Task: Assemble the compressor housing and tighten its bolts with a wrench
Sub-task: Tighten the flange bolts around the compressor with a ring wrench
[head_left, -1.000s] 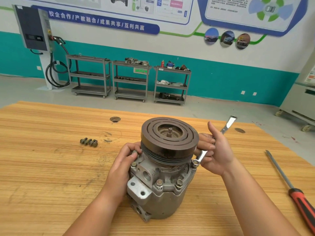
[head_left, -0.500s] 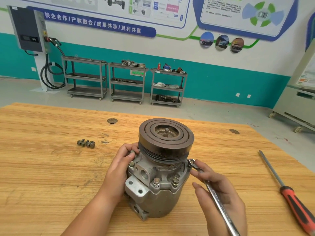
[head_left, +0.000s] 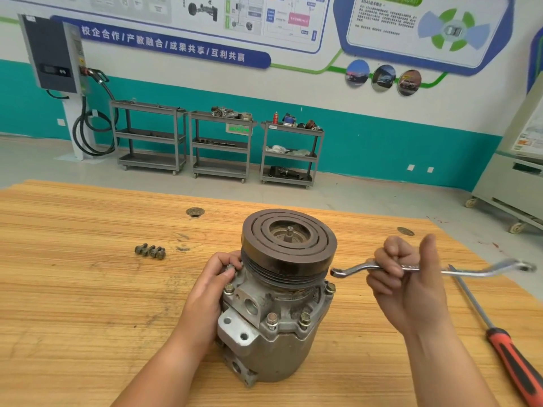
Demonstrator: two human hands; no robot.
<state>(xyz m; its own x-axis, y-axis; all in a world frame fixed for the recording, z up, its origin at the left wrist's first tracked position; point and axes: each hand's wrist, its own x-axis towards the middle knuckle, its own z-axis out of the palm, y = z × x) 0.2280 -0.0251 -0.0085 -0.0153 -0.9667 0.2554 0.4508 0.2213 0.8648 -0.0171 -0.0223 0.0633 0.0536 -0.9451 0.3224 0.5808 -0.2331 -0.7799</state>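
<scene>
Compressor housing [head_left: 273, 333] is recorded in the head view, standing upright on the wooden table [head_left: 73, 289] at lower centre of the frame, with its dark grooved pulley [head_left: 289, 242] uppermost. Four bolts are seen seated around the front of the housing flange, one of them at [head_left: 271, 317].

Left hand [head_left: 211, 289] is applied to the left side of the housing. Its fingers are curled against the casting, and the thumb and forefinger tips are placed at a further bolt head [head_left: 230, 267] just under the pulley rim.

Right hand [head_left: 411, 289] is held right of the housing, raised off the table. Its fingers are closed around the shank of a wrench [head_left: 352, 269], with the thumb raised. The wrench is held roughly level. Its near end lies just beside the right edge of the pulley, and contact there cannot be determined. It is not fitted on any bolt.

Three loose bolts [head_left: 150, 251] lie together on the table at centre left, well apart from the housing. A red-handled screwdriver [head_left: 511, 356] lies on the table at lower right.

Three grey shelf carts [head_left: 220, 145] are noted against the teal wall in the upper half of the frame
</scene>
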